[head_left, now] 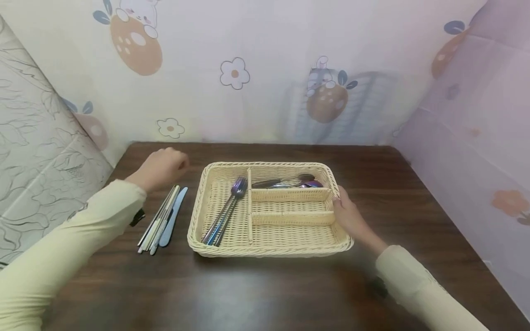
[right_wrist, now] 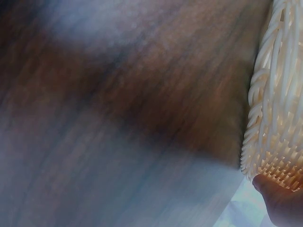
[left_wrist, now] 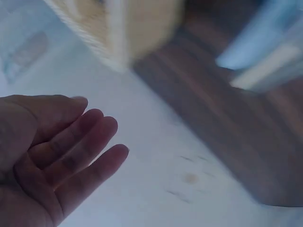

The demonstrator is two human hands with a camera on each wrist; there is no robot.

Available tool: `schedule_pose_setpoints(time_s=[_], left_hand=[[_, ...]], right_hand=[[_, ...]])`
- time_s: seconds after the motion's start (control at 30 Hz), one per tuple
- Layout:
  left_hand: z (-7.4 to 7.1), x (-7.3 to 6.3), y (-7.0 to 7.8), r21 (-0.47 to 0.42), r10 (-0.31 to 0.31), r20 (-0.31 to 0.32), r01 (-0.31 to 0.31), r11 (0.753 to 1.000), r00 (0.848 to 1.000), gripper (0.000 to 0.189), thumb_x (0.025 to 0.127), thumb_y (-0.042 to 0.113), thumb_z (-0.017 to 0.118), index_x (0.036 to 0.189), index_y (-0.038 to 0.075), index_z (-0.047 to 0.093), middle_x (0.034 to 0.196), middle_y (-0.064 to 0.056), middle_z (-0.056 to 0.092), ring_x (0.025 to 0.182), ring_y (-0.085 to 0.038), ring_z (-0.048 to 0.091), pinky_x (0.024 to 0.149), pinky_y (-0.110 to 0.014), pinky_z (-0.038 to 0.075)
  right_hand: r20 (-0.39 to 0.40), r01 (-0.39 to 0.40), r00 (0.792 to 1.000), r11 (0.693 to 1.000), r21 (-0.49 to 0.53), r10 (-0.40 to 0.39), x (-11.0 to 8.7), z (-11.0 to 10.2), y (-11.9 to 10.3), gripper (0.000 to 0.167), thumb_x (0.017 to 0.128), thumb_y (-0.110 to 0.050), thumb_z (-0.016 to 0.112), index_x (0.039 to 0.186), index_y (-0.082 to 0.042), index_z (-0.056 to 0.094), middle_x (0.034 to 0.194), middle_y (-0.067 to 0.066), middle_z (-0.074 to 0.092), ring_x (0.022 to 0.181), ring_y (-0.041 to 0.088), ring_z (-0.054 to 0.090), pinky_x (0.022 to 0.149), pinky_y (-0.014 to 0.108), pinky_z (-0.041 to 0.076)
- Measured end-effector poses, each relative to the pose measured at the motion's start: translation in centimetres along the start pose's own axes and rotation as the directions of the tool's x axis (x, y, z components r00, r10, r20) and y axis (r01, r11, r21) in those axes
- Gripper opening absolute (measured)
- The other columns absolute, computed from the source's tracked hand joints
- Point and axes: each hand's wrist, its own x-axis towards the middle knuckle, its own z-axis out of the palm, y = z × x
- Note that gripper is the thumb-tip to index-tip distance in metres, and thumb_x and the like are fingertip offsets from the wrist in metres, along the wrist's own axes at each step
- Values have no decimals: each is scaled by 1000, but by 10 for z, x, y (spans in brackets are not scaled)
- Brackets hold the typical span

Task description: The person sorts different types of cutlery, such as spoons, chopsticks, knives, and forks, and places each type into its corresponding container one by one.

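Note:
A cream wicker basket (head_left: 269, 251) with dividers stands on the dark table, and my right hand (head_left: 351, 217) grips its right end. In the right wrist view the thumb (right_wrist: 272, 189) lies over the woven side; the other fingers are hidden. Several forks (head_left: 225, 214) lie slantwise in the basket's long left compartment. Spoons (head_left: 313, 184) fill the back right compartment, partly behind a divider. My left hand (head_left: 163, 168) hovers left of the basket, its fingers loosely bent around nothing in the left wrist view. Below it on the table lies a bunch of slim cutlery (head_left: 157, 227) beside a blue-grey table knife (head_left: 173, 216).
The brown wooden table (head_left: 256, 294) meets a patterned cloth wall (head_left: 265, 105) at the back. More cloth hangs along the left and right sides. Dividers (head_left: 290, 219) split the basket's right part into three compartments.

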Motion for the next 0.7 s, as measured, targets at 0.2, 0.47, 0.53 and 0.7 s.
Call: schedule_pose_setpoints(time_s=[0.2,0.47,0.53,0.7], left_hand=[[32,-39,-29,-46,-137,109,143,989,985,7,84,5,61,83,1,66,69,-3,61,56,-16,53,52,-37,47],[61,-65,-46,-134,-229,241,266,955,943,31,85,4,61,59,11,47,52,3,38,46,-11,35,45,-27,29],[65,-69,-50,-142,-238,251,279,950,938,36,86,4,61,56,13,43,51,5,36,46,-10,33,46,-27,28],[70,-78,-57,-153,-269,257,314,937,928,42,85,2,60,53,15,36,49,6,31,45,-9,31,45,-25,28]], right_hand=[[2,0,1000,1000,-12,0,-5,-8,2,51,104,-25,20,151,-7,10,142,34,32,131,47,30,104,62,21],[32,-7,999,1000,-5,7,-3,-8,1,53,104,-28,19,151,-8,6,144,34,28,132,47,28,104,63,19],[39,-9,999,1000,-5,9,-2,-7,0,53,104,-27,18,151,-7,4,144,34,27,132,47,27,104,63,19],[48,-14,999,1000,-15,15,0,-4,-3,54,104,-27,18,151,-6,2,146,34,24,134,47,24,105,62,17]])
